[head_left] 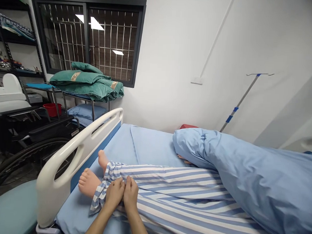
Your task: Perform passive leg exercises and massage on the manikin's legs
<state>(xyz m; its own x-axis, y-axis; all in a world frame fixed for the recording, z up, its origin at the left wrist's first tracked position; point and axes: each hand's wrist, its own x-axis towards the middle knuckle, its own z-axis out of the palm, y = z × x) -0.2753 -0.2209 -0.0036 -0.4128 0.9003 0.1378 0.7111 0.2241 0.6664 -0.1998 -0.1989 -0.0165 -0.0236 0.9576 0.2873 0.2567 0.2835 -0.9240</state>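
Striped blue-and-white trousers (174,175) cover two legs lying on the blue bed sheet (124,146). Bare feet, one of them the nearer foot (89,183), stick out of the cuffs near the footboard. My left hand (114,193) is closed on the trousers just above the nearer cuff (98,198). Right beside it, my right hand (130,194) is closed on the same trouser leg, knuckles up. The fingertips of both hands are hidden underneath. A blue quilt (236,164) is folded back over the upper part of the legs.
At the bed's foot end rises a white footboard (59,165). Beyond it are a wheelchair (50,130) and a rack holding green folded bedding (93,82). An IV pole (239,103) stands by the wall. A light-green stool top (14,207) is at lower left.
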